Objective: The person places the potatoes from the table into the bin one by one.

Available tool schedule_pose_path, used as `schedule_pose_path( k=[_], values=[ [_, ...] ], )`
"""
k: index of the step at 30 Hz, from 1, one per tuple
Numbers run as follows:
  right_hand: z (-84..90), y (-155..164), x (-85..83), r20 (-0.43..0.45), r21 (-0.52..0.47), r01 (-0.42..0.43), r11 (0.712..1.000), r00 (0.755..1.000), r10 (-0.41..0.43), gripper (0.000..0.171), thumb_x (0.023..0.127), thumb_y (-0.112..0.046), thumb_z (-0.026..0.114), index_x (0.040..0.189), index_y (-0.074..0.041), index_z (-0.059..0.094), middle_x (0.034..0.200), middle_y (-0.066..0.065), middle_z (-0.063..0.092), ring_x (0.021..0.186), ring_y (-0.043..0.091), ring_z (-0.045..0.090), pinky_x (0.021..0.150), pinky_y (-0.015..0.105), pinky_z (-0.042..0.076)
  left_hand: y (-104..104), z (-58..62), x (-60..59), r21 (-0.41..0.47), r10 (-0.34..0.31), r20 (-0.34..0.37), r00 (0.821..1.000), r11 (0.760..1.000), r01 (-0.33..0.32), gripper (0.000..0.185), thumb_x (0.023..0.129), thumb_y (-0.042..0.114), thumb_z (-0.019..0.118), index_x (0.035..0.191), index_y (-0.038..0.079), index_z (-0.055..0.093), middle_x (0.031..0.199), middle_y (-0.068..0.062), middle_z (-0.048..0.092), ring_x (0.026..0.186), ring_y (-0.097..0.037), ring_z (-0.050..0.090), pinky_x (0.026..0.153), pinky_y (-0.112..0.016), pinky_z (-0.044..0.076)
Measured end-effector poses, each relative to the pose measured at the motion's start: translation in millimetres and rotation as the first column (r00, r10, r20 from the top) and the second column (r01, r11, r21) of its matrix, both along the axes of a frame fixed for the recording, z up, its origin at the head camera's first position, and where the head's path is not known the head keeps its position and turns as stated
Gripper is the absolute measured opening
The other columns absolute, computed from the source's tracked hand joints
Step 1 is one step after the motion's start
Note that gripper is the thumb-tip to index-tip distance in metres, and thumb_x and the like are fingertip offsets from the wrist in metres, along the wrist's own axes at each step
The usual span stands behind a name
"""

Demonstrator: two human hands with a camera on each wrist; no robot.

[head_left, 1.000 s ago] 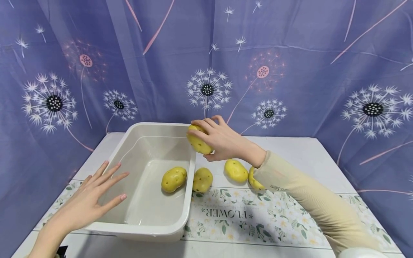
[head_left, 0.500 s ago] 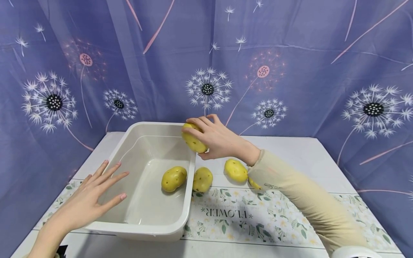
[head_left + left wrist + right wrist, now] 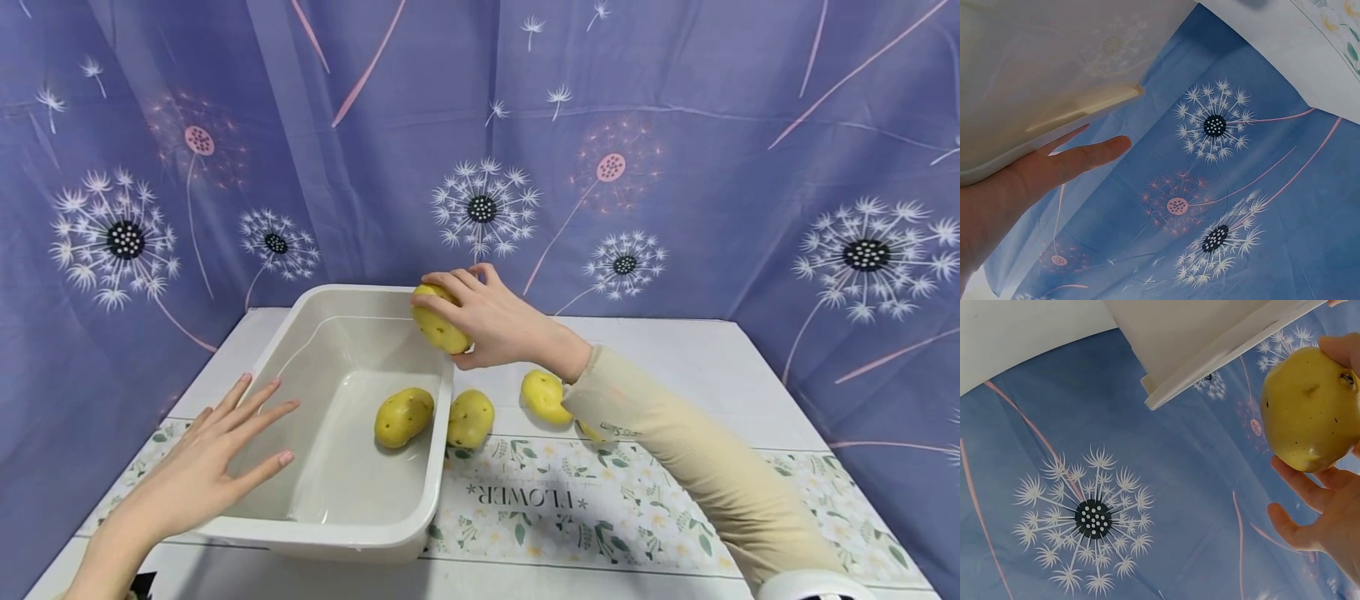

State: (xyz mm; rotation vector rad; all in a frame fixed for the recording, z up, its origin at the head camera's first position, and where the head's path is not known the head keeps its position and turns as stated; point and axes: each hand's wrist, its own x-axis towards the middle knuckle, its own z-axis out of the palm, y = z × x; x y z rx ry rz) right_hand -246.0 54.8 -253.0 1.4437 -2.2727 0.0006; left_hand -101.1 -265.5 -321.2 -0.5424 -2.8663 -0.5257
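One potato (image 3: 441, 332), right hand (image 3: 497, 323) gripping, long axis slanting — down rightward

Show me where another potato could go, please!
Bare: the floor of the tub, left of its potato; the table between the right sleeve and curtain; the FLOWER print between tub and sleeve. Crowded: the tub's right wall, where a second potato sits outside and the right hand holds a third potato. Two more potatoes are partly hidden by the sleeve.
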Motion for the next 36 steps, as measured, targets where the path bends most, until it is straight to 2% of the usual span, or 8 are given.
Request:
schedule_pose_path(
  k=[24,36],
  values=[
    [1.3,-17,-4.1,0.014,0.018,0.025,1.000,1.000,-0.025,0.074,0.066,-0.036,0.070,0.131,-0.019,0.040,0.133,0.008,0.040,0.116,0.021,0.041,0.088,0.042,0.031,0,-0.1,0.8,0.001,0.003,0.000,1.000,1.000,-0.003,0.054,0.084,0.040,0.057,0.134,0.029,0.039,0.147,-0.008,0.025,0.140,-0.017,-0.005,0.097,-0.071,0.007],
    [8.0,-27,-4.7,0.029,0.032,0.043,0.999,0.999,-0.043,0.074,0.066,-0.038,0.070,0.131,-0.021,0.038,0.133,0.008,0.039,0.117,0.022,0.040,0.090,0.043,0.031,1,0.2,0.4,0.002,0.004,0.004,1.000,1.000,-0.004,0.054,0.084,0.040,0.057,0.134,0.029,0.039,0.147,-0.009,0.026,0.140,-0.019,-0.004,0.096,-0.072,0.008]
  ],
)
